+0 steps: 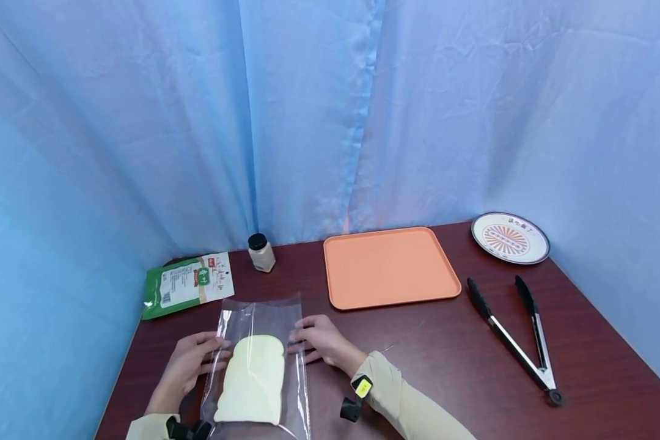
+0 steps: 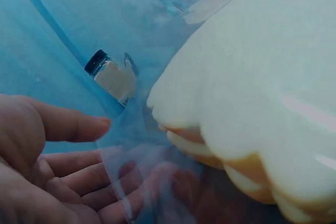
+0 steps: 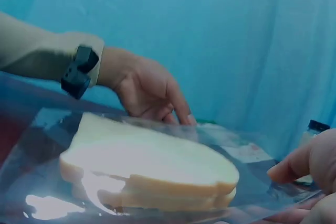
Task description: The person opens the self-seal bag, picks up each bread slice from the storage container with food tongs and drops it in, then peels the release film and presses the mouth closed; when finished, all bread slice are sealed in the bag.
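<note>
A clear plastic bag (image 1: 242, 318) with stacked slices of white bread (image 1: 253, 379) inside lies in front of the person, over the table's near left part. At its left edge is my left hand (image 1: 189, 362), fingers loosely extended and partly under the film, the thumb (image 2: 79, 125) apart from it. My right hand (image 1: 324, 339) is at the opposite edge, its fingers reaching beneath the plastic. From the right wrist view, the right thumb (image 3: 294, 165) stands over the bag's rim with a gap to the fingers below. Brown crusts show along the sides of the bread.
Behind the bag lie a green and white packet (image 1: 189, 286) and a black-lidded jar (image 1: 261, 253). An orange tray (image 1: 390, 269) sits at the back middle. Spread tongs (image 1: 519, 348) and a patterned plate (image 1: 510, 238) are at right. Blue curtains (image 1: 308, 122) surround the dark red table (image 1: 429, 366).
</note>
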Motion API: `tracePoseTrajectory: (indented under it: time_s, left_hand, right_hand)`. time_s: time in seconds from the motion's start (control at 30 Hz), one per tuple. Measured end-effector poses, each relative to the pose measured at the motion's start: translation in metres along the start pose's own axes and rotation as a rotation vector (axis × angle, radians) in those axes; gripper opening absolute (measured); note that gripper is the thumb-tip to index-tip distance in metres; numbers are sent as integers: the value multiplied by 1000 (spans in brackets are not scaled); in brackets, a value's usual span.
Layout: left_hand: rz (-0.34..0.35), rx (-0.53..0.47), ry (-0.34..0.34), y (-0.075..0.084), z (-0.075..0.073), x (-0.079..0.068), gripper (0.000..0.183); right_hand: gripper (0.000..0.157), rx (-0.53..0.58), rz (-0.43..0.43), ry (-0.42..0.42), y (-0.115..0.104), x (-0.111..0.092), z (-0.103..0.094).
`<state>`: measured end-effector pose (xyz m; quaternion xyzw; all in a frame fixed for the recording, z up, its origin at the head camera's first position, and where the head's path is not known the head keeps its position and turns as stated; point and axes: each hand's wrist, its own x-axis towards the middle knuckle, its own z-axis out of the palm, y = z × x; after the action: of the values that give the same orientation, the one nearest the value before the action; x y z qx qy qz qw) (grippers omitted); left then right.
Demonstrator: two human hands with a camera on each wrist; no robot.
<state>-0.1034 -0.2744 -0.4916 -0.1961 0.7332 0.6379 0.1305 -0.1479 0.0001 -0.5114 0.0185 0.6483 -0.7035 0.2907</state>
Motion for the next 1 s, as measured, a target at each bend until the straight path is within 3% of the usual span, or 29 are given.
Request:
tracePoseTrajectory:
  time_s: [0.13,0.33,0.53,0.63,0.8,1.0]
  left_hand:
    - [23,12,52,-2,4,2,37]
    - [36,13,102,-3,6,4,32]
    - [46,92,173,6,7,-3,28]
    - [74,26,172,12,6,-9,27]
    - [162,-100,156,24,6,-22,21]
    - [334,-185,151,35,4,-43,12]
  right_hand:
    - [18,-46,-32,28,4,5,4]
    - [19,-18,-59,56,10,9,3]
    - [19,17,-100,74,5,8,2]
    - [20,16,-133,64,-4,3,1]
    - [22,-12,-204,72,-24,-10,-1]
    - [23,-99,-361,32,-51,-33,-4]
